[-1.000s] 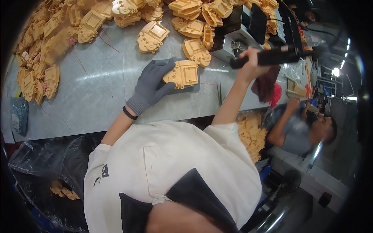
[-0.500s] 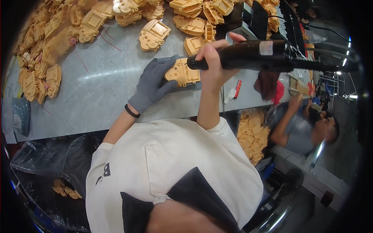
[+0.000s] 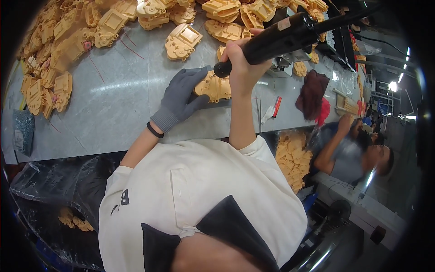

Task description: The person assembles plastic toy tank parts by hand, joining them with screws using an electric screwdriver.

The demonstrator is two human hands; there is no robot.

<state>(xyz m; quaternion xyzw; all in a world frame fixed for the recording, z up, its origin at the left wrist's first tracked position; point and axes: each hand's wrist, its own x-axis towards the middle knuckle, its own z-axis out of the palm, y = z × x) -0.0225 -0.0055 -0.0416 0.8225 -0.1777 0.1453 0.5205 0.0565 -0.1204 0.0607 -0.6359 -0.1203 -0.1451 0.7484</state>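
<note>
Holding a yellow casing (image 3: 212, 90) on the surface (image 3: 122, 109) with the gloved left hand (image 3: 182, 94), palm down; gripping a black tool (image 3: 276, 41) over it in the bare right hand (image 3: 244, 70), with forearm (image 3: 242, 118) extended forward.

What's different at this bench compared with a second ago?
The right hand has brought the black tool leftward, its tip now at the yellow part; its rear end has swung away from the person. Nothing was newly grasped or released. The gloved left hand stayed on that part.
</note>
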